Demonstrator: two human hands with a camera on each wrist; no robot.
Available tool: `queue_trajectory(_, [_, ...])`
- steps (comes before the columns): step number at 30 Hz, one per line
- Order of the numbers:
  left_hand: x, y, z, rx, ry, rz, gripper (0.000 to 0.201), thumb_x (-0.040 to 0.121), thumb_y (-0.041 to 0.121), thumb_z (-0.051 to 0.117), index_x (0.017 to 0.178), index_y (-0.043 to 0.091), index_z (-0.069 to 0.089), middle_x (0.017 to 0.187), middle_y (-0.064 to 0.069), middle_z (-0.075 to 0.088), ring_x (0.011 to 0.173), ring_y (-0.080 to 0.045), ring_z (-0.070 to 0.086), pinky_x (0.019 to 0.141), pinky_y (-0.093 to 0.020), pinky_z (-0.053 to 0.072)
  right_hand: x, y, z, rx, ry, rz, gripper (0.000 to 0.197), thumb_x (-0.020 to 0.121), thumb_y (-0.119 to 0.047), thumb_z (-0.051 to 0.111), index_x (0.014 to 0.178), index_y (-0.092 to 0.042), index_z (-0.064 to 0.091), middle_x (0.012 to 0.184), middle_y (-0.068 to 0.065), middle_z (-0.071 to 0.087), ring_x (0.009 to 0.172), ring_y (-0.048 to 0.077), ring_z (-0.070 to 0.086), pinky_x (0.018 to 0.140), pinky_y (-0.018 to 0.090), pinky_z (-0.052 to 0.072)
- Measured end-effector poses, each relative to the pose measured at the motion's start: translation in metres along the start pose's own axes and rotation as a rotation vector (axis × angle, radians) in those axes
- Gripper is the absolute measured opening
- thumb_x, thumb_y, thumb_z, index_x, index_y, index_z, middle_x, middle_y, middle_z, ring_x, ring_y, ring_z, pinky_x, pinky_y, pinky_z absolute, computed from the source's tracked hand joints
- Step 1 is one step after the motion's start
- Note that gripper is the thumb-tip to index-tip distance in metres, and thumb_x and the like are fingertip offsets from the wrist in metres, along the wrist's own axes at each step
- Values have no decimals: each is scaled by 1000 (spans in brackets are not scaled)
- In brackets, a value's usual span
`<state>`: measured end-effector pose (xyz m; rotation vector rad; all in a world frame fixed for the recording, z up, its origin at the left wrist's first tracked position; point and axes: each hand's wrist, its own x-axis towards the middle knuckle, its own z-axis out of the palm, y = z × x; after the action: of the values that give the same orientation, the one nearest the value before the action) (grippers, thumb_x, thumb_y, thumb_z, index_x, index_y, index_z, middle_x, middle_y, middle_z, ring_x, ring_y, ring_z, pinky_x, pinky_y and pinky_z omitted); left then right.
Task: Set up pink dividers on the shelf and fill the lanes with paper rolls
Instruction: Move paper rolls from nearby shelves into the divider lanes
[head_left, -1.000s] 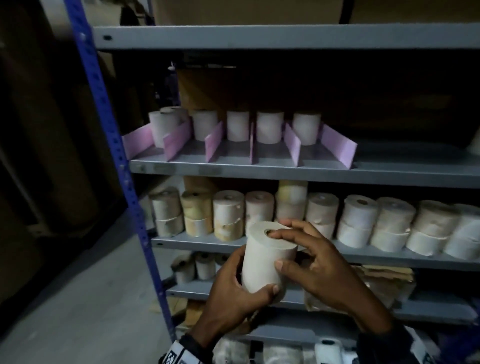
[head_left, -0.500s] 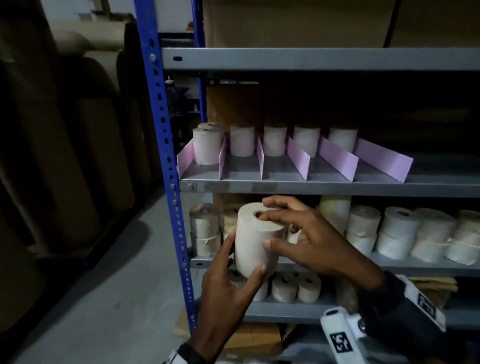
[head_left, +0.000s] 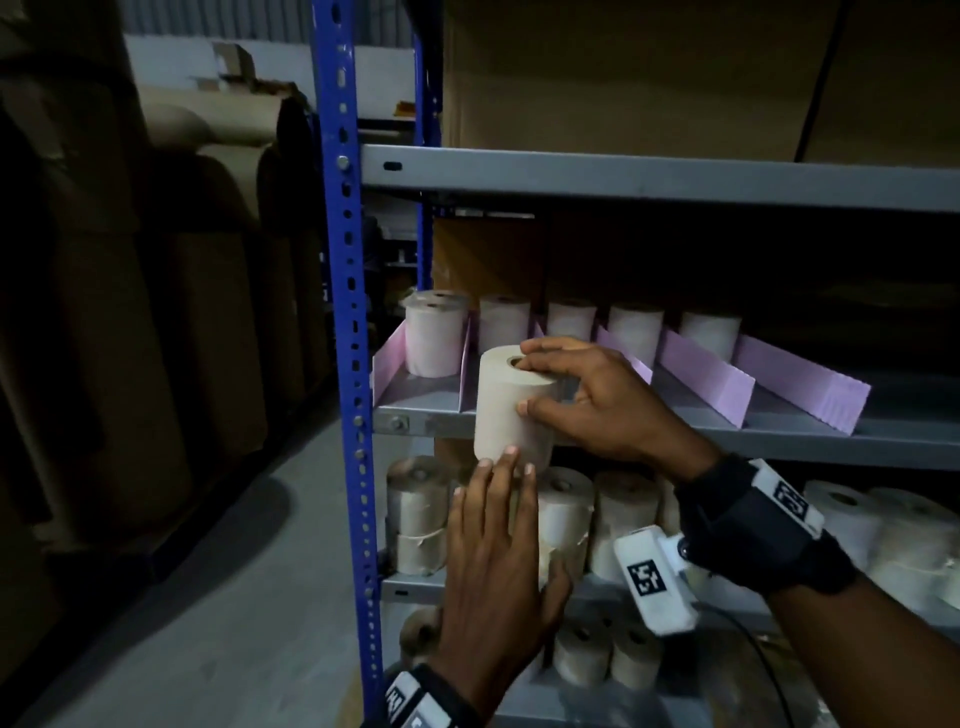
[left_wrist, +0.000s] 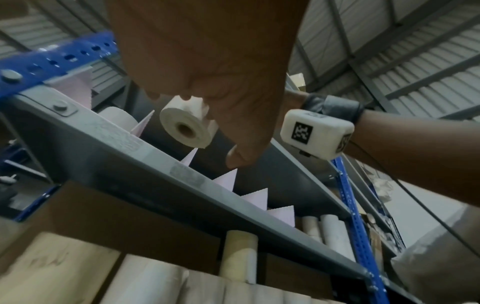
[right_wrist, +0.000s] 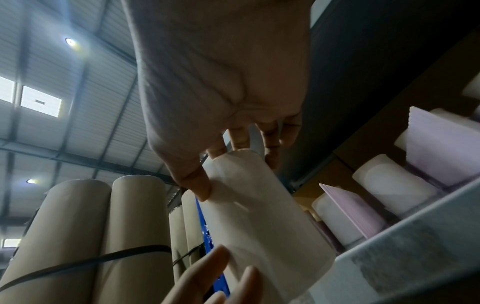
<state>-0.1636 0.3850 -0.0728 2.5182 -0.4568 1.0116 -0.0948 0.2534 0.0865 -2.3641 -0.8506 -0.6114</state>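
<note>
A cream paper roll (head_left: 506, 410) stands upright in the air at the front edge of the grey shelf (head_left: 779, 447), before the second lane from the left. My right hand (head_left: 535, 384) grips it, fingers on its top rim and thumb on its side. My left hand (head_left: 506, 467) is below, its straight fingertips touching the roll's lower part. Pink dividers (head_left: 706, 374) stand in a row on the shelf, with rolls (head_left: 434, 338) at the back of the lanes. The right wrist view shows the thumb (right_wrist: 197, 183) on the roll (right_wrist: 259, 216). The left wrist view shows the roll's (left_wrist: 185, 128) underside.
A blue upright post (head_left: 343, 312) runs just left of the roll. The shelf below holds stacked paper rolls (head_left: 623, 519), with smaller ones lower down. Large brown paper reels (head_left: 208, 312) stand to the left across a grey floor. A cardboard box (head_left: 623, 73) sits on the top shelf.
Both hands have lifted the roll from the lower shelf's height to the divider shelf's edge. My left hand has gone from gripping its side to touching its lower part with straight fingers.
</note>
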Motion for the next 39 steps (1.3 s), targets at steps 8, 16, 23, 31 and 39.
queue_trajectory(8, [44, -17, 29, 47, -48, -44, 94, 79, 47, 59, 156, 6, 26, 166, -15, 10, 151, -32, 14, 114, -56, 34, 45, 28, 6, -56, -31, 44, 51, 81, -38, 69, 129, -21, 61, 140, -7, 52, 128, 13, 48, 105, 32, 40])
queue_trajectory(16, [67, -33, 58, 5, -50, -72, 94, 82, 49, 53, 159, 9, 16, 168, -8, -8, 155, -29, 0, 123, -51, 12, 77, 57, 17, -182, -112, 68, 51, 83, -51, 59, 130, -31, 56, 139, -13, 52, 129, 13, 44, 103, 43, 32])
queue_trajectory(23, [93, -47, 69, 91, -170, -85, 87, 89, 52, 47, 159, 12, 16, 168, -11, 7, 155, -29, 0, 125, -46, 1, 132, 62, 8, -412, -375, 91, 35, 86, -45, 60, 117, -29, 64, 119, -4, 65, 114, 20, 56, 100, 47, 43])
queue_trajectory(31, [89, -55, 71, 109, -123, -49, 81, 79, 38, 69, 150, 10, 43, 155, -10, 42, 148, -29, 33, 118, -52, 30, 178, 86, 19, -474, -491, 149, 47, 90, -38, 61, 128, -10, 58, 129, 9, 59, 112, 27, 58, 95, 33, 47])
queue_trajectory(39, [87, -56, 71, 93, -79, -18, 86, 76, 41, 73, 150, 9, 43, 157, -9, 40, 149, -28, 29, 121, -46, 27, 198, 112, 27, -463, -458, 137, 42, 88, -36, 64, 122, -12, 63, 120, 8, 65, 101, 22, 59, 79, 25, 42])
